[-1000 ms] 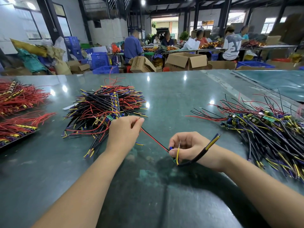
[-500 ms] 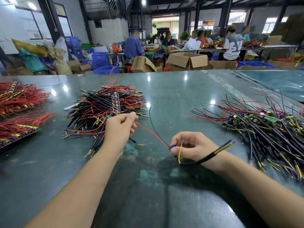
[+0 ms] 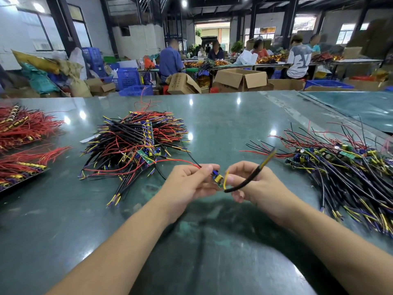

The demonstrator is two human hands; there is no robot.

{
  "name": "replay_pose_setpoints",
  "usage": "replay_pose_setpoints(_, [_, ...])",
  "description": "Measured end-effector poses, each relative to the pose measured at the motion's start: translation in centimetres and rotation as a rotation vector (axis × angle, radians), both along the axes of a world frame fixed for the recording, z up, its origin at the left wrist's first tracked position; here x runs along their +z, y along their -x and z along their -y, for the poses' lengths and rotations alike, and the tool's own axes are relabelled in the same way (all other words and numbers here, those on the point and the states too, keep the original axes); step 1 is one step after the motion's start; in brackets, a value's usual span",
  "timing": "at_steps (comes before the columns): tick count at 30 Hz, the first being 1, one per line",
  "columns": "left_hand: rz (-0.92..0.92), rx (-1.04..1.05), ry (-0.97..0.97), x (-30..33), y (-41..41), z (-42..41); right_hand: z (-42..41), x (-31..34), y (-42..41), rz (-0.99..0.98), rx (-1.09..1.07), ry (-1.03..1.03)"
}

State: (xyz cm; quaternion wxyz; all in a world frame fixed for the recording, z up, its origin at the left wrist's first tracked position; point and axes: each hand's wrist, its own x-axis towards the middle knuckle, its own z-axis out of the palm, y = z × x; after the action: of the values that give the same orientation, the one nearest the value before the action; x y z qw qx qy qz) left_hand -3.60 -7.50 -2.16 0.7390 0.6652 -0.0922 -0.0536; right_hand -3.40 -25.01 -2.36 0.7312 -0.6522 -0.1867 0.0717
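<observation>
Between both hands, just above the green table, is a small circuit board with blue and yellow parts. My left hand pinches its red wire and thin black wire close to the board. My right hand grips the board's thick black cable, which curls up to a yellow-tipped end. The two hands almost touch.
A neat pile of wired boards lies left of centre. A looser heap of wired boards sits at the right. Red wire bundles lie at the far left. Cardboard boxes, blue crates and seated people are beyond the table.
My left hand has slid right along the red and black wires, from beside the centre pile to the board. My right hand has lifted slightly and the cable's end swung upward.
</observation>
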Motion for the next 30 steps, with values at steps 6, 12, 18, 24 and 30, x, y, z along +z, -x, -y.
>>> replay_pose_setpoints(6, [0.095,0.424,0.035,0.0,-0.8,-0.3,0.0,-0.6,0.3,0.106,-0.028,0.237])
replay_pose_setpoints(12, [0.206,0.557,-0.140,-0.2,-1.0,-0.6,-1.3,-0.7,1.7,0.394,-0.037,0.602])
replay_pose_setpoints(18, [0.136,0.359,-0.032,0.3,-0.2,0.6,-2.0,0.0,1.5,0.359,-0.467,0.260])
replay_pose_setpoints(24, [0.121,0.247,0.041,0.0,0.0,0.7,-1.7,0.1,1.3,0.138,-0.369,0.023])
replay_pose_setpoints(30, [0.052,0.211,0.148,0.3,0.1,0.5,-1.7,0.2,1.2,-0.077,-0.285,-0.189])
